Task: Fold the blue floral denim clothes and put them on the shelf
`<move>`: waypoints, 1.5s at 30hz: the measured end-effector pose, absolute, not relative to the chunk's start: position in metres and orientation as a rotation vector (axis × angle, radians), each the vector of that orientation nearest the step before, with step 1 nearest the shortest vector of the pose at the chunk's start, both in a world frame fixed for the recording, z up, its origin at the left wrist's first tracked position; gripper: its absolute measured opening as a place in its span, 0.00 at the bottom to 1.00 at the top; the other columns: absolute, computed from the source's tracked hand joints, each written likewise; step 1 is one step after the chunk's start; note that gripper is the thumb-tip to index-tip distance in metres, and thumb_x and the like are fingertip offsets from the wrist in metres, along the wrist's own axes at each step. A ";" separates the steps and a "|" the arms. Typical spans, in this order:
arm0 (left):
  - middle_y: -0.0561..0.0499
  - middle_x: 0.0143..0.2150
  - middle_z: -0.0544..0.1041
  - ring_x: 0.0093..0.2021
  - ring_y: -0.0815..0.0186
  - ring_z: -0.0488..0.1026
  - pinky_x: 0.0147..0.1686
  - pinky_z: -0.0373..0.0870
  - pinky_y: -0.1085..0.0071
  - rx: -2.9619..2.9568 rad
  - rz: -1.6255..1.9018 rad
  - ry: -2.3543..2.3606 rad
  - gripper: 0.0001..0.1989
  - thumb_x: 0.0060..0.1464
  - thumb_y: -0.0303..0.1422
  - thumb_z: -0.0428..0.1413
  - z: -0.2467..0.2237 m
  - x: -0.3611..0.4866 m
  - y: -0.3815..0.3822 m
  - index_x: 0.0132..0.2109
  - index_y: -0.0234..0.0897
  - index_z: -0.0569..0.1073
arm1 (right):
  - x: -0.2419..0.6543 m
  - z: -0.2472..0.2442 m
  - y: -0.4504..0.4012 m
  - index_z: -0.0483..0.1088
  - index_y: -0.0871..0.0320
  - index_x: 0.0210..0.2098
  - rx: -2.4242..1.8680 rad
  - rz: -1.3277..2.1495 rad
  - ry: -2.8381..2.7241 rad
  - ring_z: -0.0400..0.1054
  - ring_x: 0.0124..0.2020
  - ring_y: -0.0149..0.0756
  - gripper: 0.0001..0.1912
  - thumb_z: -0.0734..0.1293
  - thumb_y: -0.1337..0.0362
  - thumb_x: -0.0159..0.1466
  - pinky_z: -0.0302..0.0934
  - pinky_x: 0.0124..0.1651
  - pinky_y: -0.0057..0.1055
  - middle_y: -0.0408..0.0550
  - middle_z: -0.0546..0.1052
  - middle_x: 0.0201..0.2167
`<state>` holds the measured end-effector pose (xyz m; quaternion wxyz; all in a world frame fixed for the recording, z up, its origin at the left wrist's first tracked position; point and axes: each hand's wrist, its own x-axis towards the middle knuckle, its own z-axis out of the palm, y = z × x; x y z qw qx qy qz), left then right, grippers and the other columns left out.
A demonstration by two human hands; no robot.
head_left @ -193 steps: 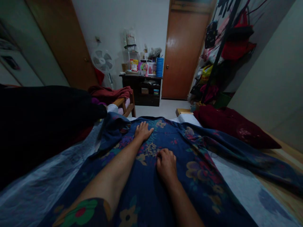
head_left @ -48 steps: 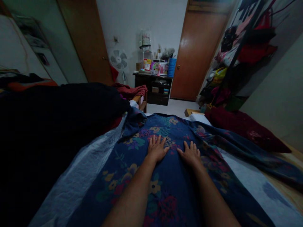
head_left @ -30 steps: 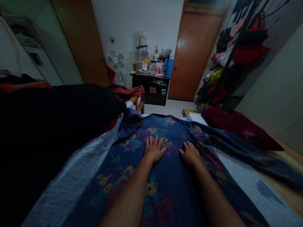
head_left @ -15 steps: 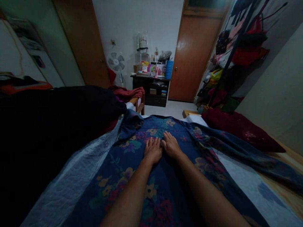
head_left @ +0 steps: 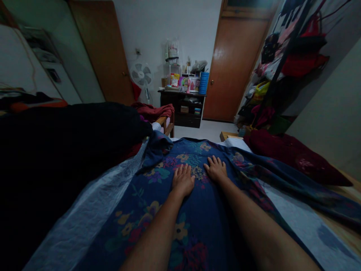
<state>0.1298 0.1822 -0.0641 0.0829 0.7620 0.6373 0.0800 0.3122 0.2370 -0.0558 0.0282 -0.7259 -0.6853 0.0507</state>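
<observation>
A dark blue long-sleeved garment (head_left: 158, 188) with a flower print lies spread on the bed, its collar end away from me. My left hand (head_left: 183, 180) rests flat on its upper middle, fingers stretched out. To the right, my right hand (head_left: 216, 169) also lies palm down on the cloth, fingers spread. A printed patch of flowers shows between the two hands. One sleeve (head_left: 299, 180) reaches out to the right across the bed, while the left sleeve (head_left: 158, 145) is bunched up. Neither hand grips anything.
Under the garment is a pale bed sheet (head_left: 93, 199). A large black cloth heap (head_left: 70, 150) covers the left side. At the right lies a dark red pillow (head_left: 293, 156). Beyond the bed stand a fan (head_left: 141, 75), a dark cabinet (head_left: 182, 113) and a wooden door (head_left: 234, 67).
My right hand has slid to the right over the garment, away from my left hand, and its fingers are more spread. The left hand stays nearly in place. The view has shifted slightly.
</observation>
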 end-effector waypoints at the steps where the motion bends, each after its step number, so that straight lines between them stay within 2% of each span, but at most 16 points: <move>1: 0.47 0.71 0.52 0.71 0.56 0.44 0.67 0.44 0.56 2.275 0.240 1.902 0.31 0.63 0.44 0.38 -0.064 0.130 0.182 0.69 0.36 0.55 | 0.316 -0.056 0.237 0.50 0.51 0.69 -2.281 0.138 -2.075 0.38 0.70 0.52 0.34 0.50 0.43 0.68 0.33 0.66 0.50 0.53 0.47 0.71; 4: 0.47 0.71 0.53 0.71 0.56 0.44 0.67 0.43 0.56 2.277 0.242 1.908 0.31 0.63 0.44 0.38 -0.063 0.130 0.182 0.69 0.36 0.55 | 0.325 -0.056 0.236 0.52 0.53 0.68 -2.376 0.084 -1.953 0.40 0.70 0.54 0.37 0.50 0.41 0.67 0.33 0.66 0.48 0.59 0.49 0.70; 7: 0.47 0.71 0.52 0.71 0.56 0.44 0.67 0.43 0.56 2.280 0.248 1.906 0.32 0.63 0.44 0.38 -0.062 0.130 0.181 0.69 0.35 0.55 | 0.331 -0.057 0.236 0.52 0.59 0.68 -2.425 0.066 -1.863 0.41 0.70 0.53 0.38 0.50 0.41 0.66 0.33 0.66 0.45 0.63 0.50 0.69; 12: 0.47 0.71 0.53 0.72 0.56 0.44 0.67 0.43 0.56 2.271 0.229 1.902 0.31 0.63 0.44 0.38 -0.059 0.130 0.179 0.69 0.37 0.56 | 0.334 -0.058 0.234 0.53 0.66 0.67 -2.407 0.035 -1.877 0.42 0.69 0.50 0.37 0.50 0.46 0.68 0.35 0.67 0.43 0.62 0.52 0.69; 17: 0.47 0.71 0.54 0.71 0.55 0.45 0.67 0.44 0.56 2.292 0.258 1.908 0.31 0.63 0.45 0.38 -0.062 0.130 0.179 0.68 0.38 0.57 | 0.331 -0.058 0.221 0.53 0.65 0.67 -2.331 0.069 -1.981 0.44 0.69 0.47 0.33 0.51 0.51 0.69 0.38 0.66 0.41 0.58 0.54 0.69; 26: 0.46 0.71 0.55 0.71 0.54 0.46 0.67 0.43 0.54 2.318 0.348 1.938 0.31 0.63 0.46 0.39 -0.063 0.132 0.175 0.68 0.36 0.57 | 0.324 -0.058 0.181 0.57 0.65 0.65 -2.455 -0.038 -1.737 0.46 0.68 0.55 0.34 0.53 0.48 0.67 0.39 0.64 0.46 0.66 0.55 0.67; 29: 0.46 0.71 0.55 0.70 0.54 0.47 0.67 0.43 0.54 2.305 0.375 1.949 0.32 0.62 0.47 0.40 -0.064 0.133 0.173 0.68 0.37 0.57 | 0.318 -0.057 0.166 0.56 0.62 0.66 -2.394 -0.036 -1.824 0.45 0.68 0.54 0.33 0.53 0.49 0.68 0.38 0.65 0.48 0.62 0.55 0.68; 33: 0.46 0.71 0.55 0.70 0.53 0.47 0.67 0.42 0.54 2.300 0.394 1.935 0.33 0.62 0.50 0.40 -0.067 0.132 0.173 0.68 0.40 0.56 | 0.306 -0.053 0.144 0.52 0.58 0.68 -2.293 0.141 -2.035 0.40 0.70 0.51 0.32 0.51 0.50 0.69 0.36 0.66 0.52 0.52 0.50 0.70; 38: 0.45 0.70 0.57 0.70 0.52 0.48 0.66 0.43 0.53 2.295 0.411 1.930 0.32 0.61 0.50 0.42 -0.066 0.133 0.173 0.67 0.40 0.59 | 0.283 -0.050 0.108 0.48 0.54 0.69 -2.200 0.269 -2.169 0.35 0.71 0.51 0.33 0.50 0.48 0.69 0.33 0.66 0.57 0.48 0.45 0.72; 42: 0.43 0.67 0.62 0.67 0.52 0.54 0.65 0.47 0.53 2.320 0.483 1.924 0.29 0.61 0.47 0.46 -0.060 0.132 0.169 0.64 0.38 0.63 | 0.268 -0.052 0.076 0.48 0.53 0.69 -2.166 0.279 -2.209 0.35 0.71 0.50 0.32 0.51 0.52 0.68 0.32 0.66 0.56 0.47 0.45 0.72; 45: 0.45 0.62 0.68 0.63 0.57 0.60 0.63 0.53 0.58 2.410 0.515 1.836 0.21 0.63 0.39 0.46 -0.053 0.132 0.162 0.60 0.40 0.67 | 0.264 -0.055 0.055 0.50 0.52 0.69 -2.137 0.259 -2.203 0.37 0.71 0.49 0.31 0.51 0.53 0.69 0.34 0.67 0.53 0.47 0.46 0.71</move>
